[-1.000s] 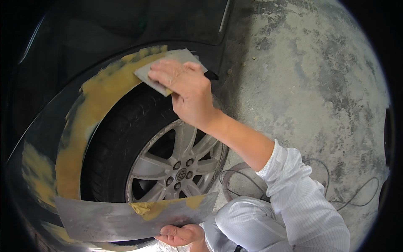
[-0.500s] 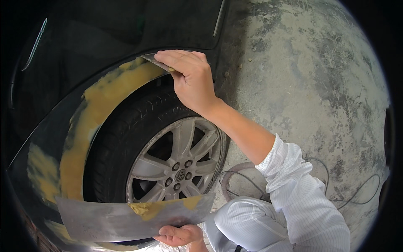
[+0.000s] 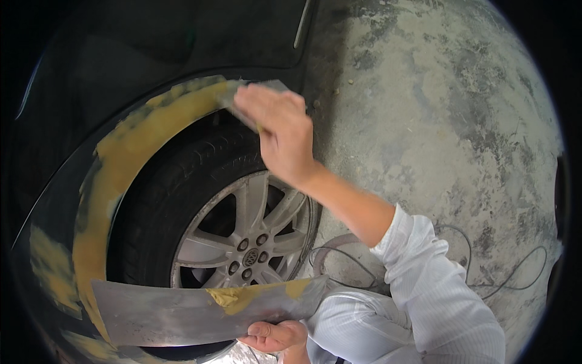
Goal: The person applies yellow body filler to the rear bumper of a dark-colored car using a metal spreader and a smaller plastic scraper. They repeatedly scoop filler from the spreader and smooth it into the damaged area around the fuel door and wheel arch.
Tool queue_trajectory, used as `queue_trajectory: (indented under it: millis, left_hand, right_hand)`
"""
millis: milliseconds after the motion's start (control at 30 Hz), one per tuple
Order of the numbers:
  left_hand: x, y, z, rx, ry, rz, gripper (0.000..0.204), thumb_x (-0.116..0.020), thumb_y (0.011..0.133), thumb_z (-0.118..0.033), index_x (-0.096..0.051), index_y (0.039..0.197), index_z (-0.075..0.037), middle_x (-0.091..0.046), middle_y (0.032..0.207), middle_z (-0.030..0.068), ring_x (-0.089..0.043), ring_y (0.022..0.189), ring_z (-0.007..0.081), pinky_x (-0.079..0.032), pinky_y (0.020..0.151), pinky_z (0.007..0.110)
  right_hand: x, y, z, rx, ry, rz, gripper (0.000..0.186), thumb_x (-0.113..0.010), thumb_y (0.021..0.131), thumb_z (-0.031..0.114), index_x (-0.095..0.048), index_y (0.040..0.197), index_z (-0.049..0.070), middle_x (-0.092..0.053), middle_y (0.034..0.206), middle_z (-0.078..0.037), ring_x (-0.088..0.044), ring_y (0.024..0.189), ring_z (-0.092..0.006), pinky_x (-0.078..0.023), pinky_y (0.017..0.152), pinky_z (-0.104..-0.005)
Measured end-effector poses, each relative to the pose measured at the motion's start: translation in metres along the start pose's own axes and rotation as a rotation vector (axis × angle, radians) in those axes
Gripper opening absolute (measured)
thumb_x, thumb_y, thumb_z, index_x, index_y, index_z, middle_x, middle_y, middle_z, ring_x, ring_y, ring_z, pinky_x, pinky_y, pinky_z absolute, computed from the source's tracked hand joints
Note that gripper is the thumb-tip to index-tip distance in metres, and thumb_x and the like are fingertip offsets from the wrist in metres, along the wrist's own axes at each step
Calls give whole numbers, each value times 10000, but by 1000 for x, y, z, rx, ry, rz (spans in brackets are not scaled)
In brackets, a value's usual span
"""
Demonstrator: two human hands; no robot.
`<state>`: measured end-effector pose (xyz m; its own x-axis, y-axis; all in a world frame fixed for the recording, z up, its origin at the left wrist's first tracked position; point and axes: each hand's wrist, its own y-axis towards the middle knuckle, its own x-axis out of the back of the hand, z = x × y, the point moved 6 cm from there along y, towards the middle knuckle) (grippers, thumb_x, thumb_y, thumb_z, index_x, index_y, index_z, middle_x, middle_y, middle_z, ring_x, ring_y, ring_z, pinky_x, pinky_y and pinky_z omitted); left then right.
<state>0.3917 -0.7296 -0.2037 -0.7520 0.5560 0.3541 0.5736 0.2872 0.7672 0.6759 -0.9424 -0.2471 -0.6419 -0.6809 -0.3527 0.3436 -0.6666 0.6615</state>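
Observation:
Yellow body filler [image 3: 139, 136] coats the dark car's wheel arch in a band curving over the tyre. At the band's upper right end, my right hand [image 3: 282, 127] presses a thin, flat filler spreader [image 3: 233, 100] against the arch. Its fingers are closed on the spreader, slightly smeared by motion. Low in front of the wheel, my left hand [image 3: 276, 335] grips the lower edge of a wide grey metal sheet [image 3: 163, 312], thumb on top. A lump of yellow filler [image 3: 233, 297] and a thinner smear lie along the sheet's upper edge.
The wheel [image 3: 248, 239] with its silver rim sits inside the arch. More filler patches [image 3: 54, 267] mark the panel at left. On the stained concrete floor [image 3: 424, 133] at right lie a dark cable [image 3: 509, 285] and a hose. My bent knee [image 3: 357, 321] is beside the sheet.
My right hand and the spreader have moved slightly right and down along the arch, leaving more filler showing there. The sheet in my left hand has shifted a little right in view.

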Motion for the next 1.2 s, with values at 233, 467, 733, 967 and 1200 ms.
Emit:
queue_trajectory:
  millis: [233,467,733,967,1200]
  left_hand:
    - [-1,-6,6,-11,91,-37,585,-474,1254,-364,-458,1572,126,-618,1528,230,-625,1352,245,-499,1158,349]
    - [-1,-10,10,-6,174,-43,560,-472,1256,-354,-484,1542,126,-656,1394,193,-627,1247,217,-493,1118,332]
    - [-11,-1,-2,-4,104,-8,543,-491,1252,-380,-530,1462,120,-698,1313,170,-652,1154,192,-531,1044,313]
    - [-1,8,10,16,111,-133,501,-507,1250,-391,-554,1386,89,-687,1212,127,-636,1062,172,-526,976,285]
    - [0,15,9,-75,130,-44,494,-515,1247,-390,-557,1411,75,-683,1276,145,-629,1125,185,-516,1027,307]
  right_hand:
    - [-32,19,-25,-58,89,-31,406,-698,842,-134,-859,1139,90,-863,1196,-73,-804,1154,-269,-511,978,-396]
    - [-21,-24,-13,-12,31,81,479,-695,817,-158,-839,1194,102,-843,1274,-74,-776,1277,-253,-505,1031,-397]
    - [-6,0,-28,-64,51,-61,408,-709,874,-142,-847,1190,76,-854,1235,-88,-789,1209,-271,-501,1030,-409]
    - [-25,-14,-30,-70,55,37,483,-685,899,-171,-840,1262,107,-848,1272,-88,-794,1243,-284,-514,1028,-382]
    - [-7,-36,-28,-15,39,85,535,-673,872,-169,-834,1299,110,-837,1311,-100,-774,1306,-298,-528,1086,-436]
